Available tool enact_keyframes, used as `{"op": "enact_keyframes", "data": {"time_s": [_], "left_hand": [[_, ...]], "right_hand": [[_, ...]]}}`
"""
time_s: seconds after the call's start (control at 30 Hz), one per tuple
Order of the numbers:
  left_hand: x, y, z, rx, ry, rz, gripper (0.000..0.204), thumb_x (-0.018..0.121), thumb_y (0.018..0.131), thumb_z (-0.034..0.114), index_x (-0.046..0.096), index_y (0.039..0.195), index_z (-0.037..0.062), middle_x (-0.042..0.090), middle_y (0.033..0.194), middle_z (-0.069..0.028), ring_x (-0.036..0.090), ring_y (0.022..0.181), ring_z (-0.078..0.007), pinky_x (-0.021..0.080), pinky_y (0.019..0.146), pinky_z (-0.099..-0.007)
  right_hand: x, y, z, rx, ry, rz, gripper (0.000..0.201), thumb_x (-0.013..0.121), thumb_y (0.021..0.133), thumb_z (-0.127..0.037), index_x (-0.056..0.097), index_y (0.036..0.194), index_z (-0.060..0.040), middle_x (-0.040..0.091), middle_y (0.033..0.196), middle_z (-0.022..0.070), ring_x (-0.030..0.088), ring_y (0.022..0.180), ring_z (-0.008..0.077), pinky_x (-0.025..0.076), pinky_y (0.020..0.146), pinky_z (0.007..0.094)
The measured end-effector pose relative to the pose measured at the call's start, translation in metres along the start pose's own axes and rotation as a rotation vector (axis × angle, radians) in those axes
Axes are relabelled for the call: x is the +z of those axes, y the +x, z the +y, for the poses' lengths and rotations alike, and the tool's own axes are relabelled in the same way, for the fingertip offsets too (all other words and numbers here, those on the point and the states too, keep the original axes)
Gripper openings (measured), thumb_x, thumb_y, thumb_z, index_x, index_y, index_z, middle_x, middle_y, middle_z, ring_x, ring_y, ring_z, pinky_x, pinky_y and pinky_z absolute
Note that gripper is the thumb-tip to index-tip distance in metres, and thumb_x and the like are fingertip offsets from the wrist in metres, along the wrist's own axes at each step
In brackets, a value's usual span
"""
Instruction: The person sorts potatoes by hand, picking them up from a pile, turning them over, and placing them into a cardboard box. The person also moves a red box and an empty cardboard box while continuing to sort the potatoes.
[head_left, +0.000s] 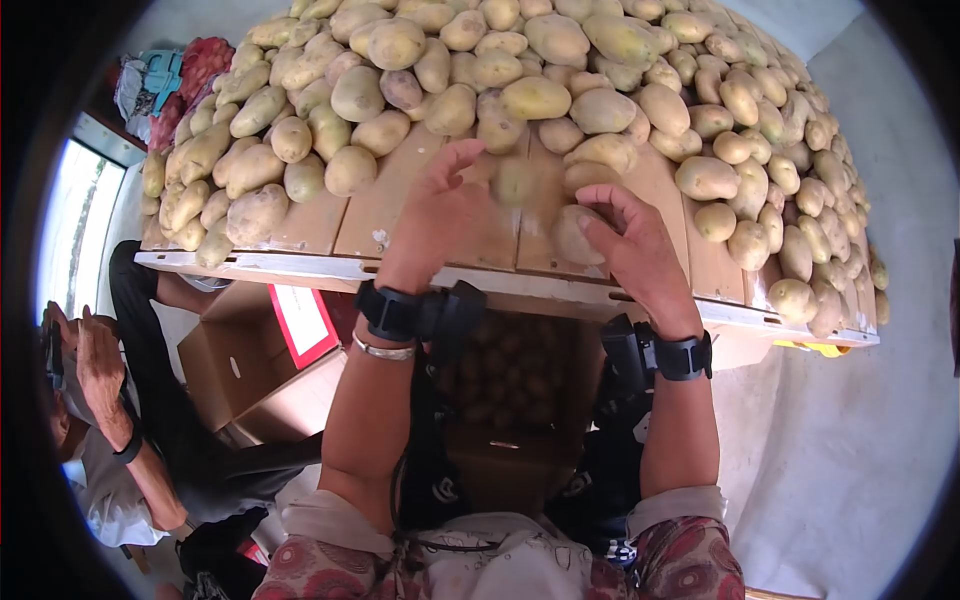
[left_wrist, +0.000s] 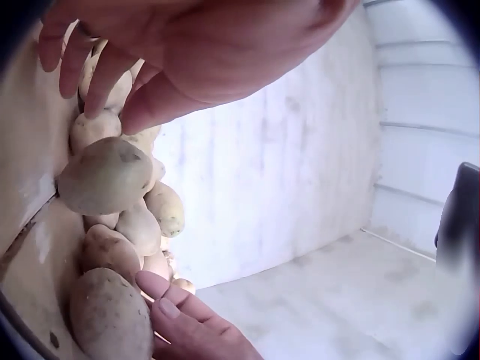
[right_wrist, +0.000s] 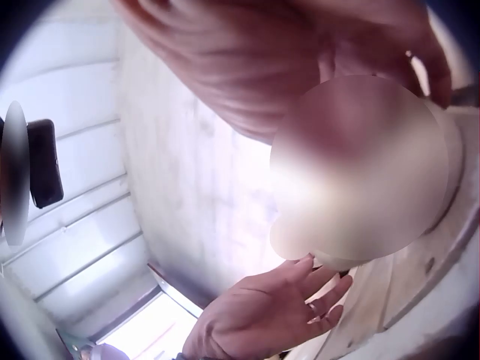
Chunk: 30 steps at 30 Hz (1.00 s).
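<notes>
My left hand (head_left: 435, 225) has its fingers apart and holds nothing; the left wrist view shows the same hand (left_wrist: 202, 56) above a greenish potato (left_wrist: 105, 176). Between my hands in the head view is that blurred potato (head_left: 513, 180); whether it touches the boards is unclear. My right hand (head_left: 640, 250) grips a pale oval potato (head_left: 577, 236) near the table's front edge. In the left wrist view, the right hand's thumb and fingers (left_wrist: 199, 330) are at the side of this speckled potato (left_wrist: 111, 315). It looms large and blurred (right_wrist: 367, 180) under the right hand (right_wrist: 277, 67).
Potatoes (head_left: 555, 40) are heaped across the wooden table (head_left: 390, 215), which has a pale front rail (head_left: 290, 268). Below it, a box of potatoes (head_left: 500, 440) stands between the legs. Another cardboard box (head_left: 235, 350) and a seated person (head_left: 130, 430) are at the left.
</notes>
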<state>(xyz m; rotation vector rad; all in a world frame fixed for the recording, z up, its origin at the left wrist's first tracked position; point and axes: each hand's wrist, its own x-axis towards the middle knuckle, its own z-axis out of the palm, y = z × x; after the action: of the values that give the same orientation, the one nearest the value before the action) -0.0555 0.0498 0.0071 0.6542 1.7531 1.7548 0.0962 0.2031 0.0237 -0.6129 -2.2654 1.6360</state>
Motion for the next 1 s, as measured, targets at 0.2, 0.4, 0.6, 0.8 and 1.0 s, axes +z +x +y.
{"op": "enact_keyframes", "data": {"time_s": [0.2,0.4,0.6,0.8,1.0], "left_hand": [[0.004,0.0,0.005,-0.048,0.0,-0.079,0.037,0.055,0.084,0.01,0.049,0.119,0.0013,0.052,0.11,-0.0027,0.047,0.099,-0.009,0.036,0.086,-0.0223],[0.008,0.0,0.001,0.069,-0.152,-0.018,0.034,0.059,0.083,0.011,0.051,0.115,0.0045,0.054,0.1,0.001,0.048,0.09,-0.0062,0.039,0.078,-0.0207],[-0.004,-0.021,0.062,0.35,-0.164,-0.376,0.028,0.061,0.078,0.004,0.057,0.106,0.0054,0.059,0.097,-0.0047,0.054,0.084,-0.0078,0.043,0.066,-0.0202],[0.001,-0.091,0.104,0.596,-0.349,-0.462,0.036,0.065,0.072,0.003,0.056,0.107,0.0043,0.06,0.099,-0.0083,0.057,0.087,-0.0137,0.044,0.053,-0.0202],[-0.022,-0.089,0.098,0.518,-0.54,-0.288,0.033,0.064,0.073,0.003,0.056,0.105,0.0043,0.06,0.097,-0.0086,0.057,0.085,-0.0136,0.044,0.053,-0.0202]], "right_hand": [[-0.009,-0.001,-0.009,0.039,-0.061,0.105,0.019,0.058,0.081,-0.012,0.06,0.093,0.0023,0.064,0.078,0.0078,0.057,0.073,0.0117,0.045,0.066,0.0271],[-0.047,-0.012,-0.022,-0.335,0.179,0.512,0.021,0.049,0.09,-0.021,0.06,0.085,-0.0043,0.053,0.078,-0.0005,0.043,0.073,0.008,0.036,0.069,0.0254],[-0.086,-0.105,-0.146,-0.92,0.56,-0.007,0.039,0.056,0.081,-0.027,0.047,0.117,-0.0129,0.027,0.127,0.012,0.018,0.119,0.0264,0.018,0.094,0.0518],[-0.072,-0.141,-0.186,-1.01,0.52,-0.195,0.051,0.058,0.079,-0.028,0.043,0.127,-0.0159,0.02,0.143,0.0156,0.012,0.132,0.0318,0.014,0.101,0.0592],[-0.069,-0.136,-0.173,-1.001,0.557,-0.205,0.05,0.058,0.079,-0.028,0.044,0.126,-0.0161,0.022,0.141,0.0149,0.014,0.129,0.0307,0.016,0.099,0.0571]]}}
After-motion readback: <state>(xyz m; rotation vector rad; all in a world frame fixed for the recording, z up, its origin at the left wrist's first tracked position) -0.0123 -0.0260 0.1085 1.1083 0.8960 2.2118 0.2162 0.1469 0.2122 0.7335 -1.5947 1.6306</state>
